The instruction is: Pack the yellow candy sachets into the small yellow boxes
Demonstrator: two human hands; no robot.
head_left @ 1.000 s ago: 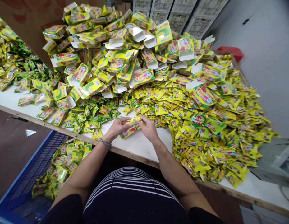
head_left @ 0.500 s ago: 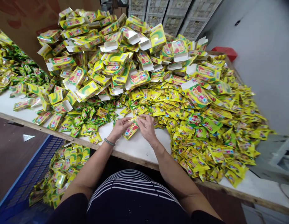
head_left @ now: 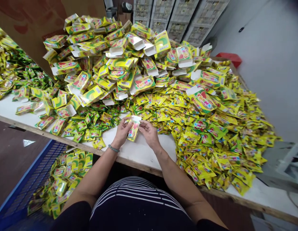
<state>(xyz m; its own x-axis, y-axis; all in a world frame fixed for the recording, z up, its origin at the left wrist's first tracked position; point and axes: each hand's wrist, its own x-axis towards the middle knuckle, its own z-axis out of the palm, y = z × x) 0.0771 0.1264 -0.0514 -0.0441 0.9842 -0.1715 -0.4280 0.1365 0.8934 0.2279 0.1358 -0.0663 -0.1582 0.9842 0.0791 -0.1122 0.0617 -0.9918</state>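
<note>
A small yellow-and-green printed carton [head_left: 133, 132] is held upright over the table edge, its white top flap showing at the far end. My left hand [head_left: 122, 132] grips its left side, thumb across the front. Curled at the carton's right edge, my right hand [head_left: 150, 134] pinches it near the upper corner. Small green packets [head_left: 91, 123] lie just left of my hands. Beyond and to the right spreads a heap of yellow packets [head_left: 204, 144]. Behind them a tall pile of similar cartons [head_left: 110, 64] has many white flaps sticking out.
Below the table's left edge stands a blue crate [head_left: 31, 179] holding many filled-looking cartons [head_left: 67, 173]. A brown cardboard box [head_left: 40, 19] leans at the back left. White plastic crates [head_left: 177, 22] are stacked behind, and a red container [head_left: 229, 59] sits by the wall.
The white flap at the carton's far end has come into view. My right hand has shifted from the carton's top to its right edge; my left hand still grips the left side.
</note>
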